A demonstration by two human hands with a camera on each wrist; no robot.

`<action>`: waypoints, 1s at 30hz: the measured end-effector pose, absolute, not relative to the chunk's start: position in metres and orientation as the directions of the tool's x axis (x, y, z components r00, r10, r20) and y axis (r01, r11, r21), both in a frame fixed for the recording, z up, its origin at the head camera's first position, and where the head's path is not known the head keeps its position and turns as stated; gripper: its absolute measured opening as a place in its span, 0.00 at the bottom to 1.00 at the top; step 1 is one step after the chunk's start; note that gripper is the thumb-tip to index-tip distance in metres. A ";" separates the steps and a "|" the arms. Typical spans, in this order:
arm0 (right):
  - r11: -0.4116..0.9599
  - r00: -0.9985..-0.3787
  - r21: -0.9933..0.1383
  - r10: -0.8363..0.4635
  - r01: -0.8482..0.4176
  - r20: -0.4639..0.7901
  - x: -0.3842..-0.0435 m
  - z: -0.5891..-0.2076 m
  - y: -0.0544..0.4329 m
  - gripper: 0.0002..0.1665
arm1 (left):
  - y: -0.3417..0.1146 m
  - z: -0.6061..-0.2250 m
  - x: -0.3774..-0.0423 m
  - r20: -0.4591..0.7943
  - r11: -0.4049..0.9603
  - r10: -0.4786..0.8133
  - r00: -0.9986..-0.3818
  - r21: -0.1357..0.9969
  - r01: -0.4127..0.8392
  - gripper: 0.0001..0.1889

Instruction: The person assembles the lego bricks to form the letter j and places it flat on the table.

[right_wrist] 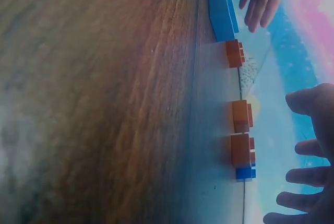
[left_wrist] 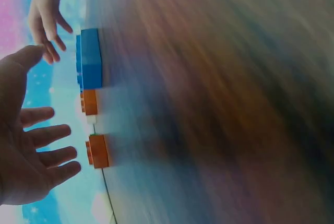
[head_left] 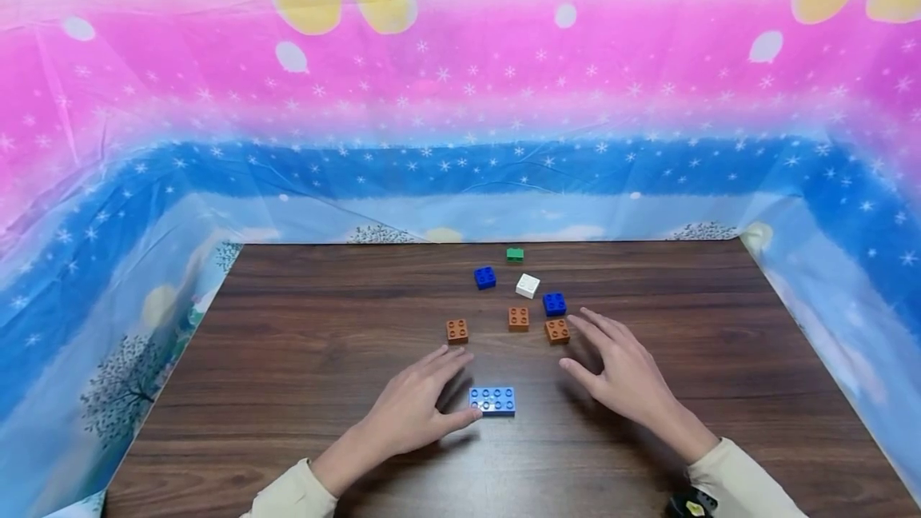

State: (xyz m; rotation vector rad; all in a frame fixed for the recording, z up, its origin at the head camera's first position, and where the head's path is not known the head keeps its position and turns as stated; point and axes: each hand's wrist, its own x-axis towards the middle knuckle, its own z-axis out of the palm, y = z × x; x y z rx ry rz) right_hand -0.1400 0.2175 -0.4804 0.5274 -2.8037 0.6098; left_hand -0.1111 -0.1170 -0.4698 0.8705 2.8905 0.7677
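A light blue eight-stud toy brick (head_left: 492, 400) lies on the table in front of the person. Just left of it hovers the left hand (head_left: 415, 406), fingers spread, its thumb overlapping the brick's near left corner in the head view. The right hand (head_left: 624, 374) is held over the table farther right, fingers apart, holding nothing. By its fingertips lie an orange-brown brick (head_left: 557, 332) and a dark blue brick (head_left: 554, 304). Another orange-brown brick (head_left: 456, 332) sits just beyond the left fingertips, and a third orange-brown brick (head_left: 518, 319) lies between the hands, farther back.
Toward the back of the dark wooden table (head_left: 302, 326) are a white brick (head_left: 528, 286), a second dark blue brick (head_left: 485, 277) and a small green brick (head_left: 515, 255). A patterned pink and blue cloth (head_left: 460, 118) hangs around the back and sides.
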 end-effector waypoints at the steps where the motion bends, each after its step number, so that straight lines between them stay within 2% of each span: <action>1: 0.846 -0.911 -0.363 -0.299 -0.391 0.284 -0.141 -0.481 0.217 0.41 | -0.116 -0.470 -0.111 0.098 0.721 0.533 -0.841 0.468 0.512 0.41; 18: 0.817 -0.916 -0.416 -0.332 -0.399 0.226 -0.165 -0.493 0.209 0.36 | -0.099 -0.476 -0.121 -0.029 0.716 0.576 -0.817 0.501 0.487 0.38; 30: 0.827 -0.916 -0.396 -0.341 -0.400 0.213 -0.173 -0.497 0.204 0.31 | -0.093 -0.479 -0.126 0.022 0.696 0.599 -0.800 0.480 0.534 0.32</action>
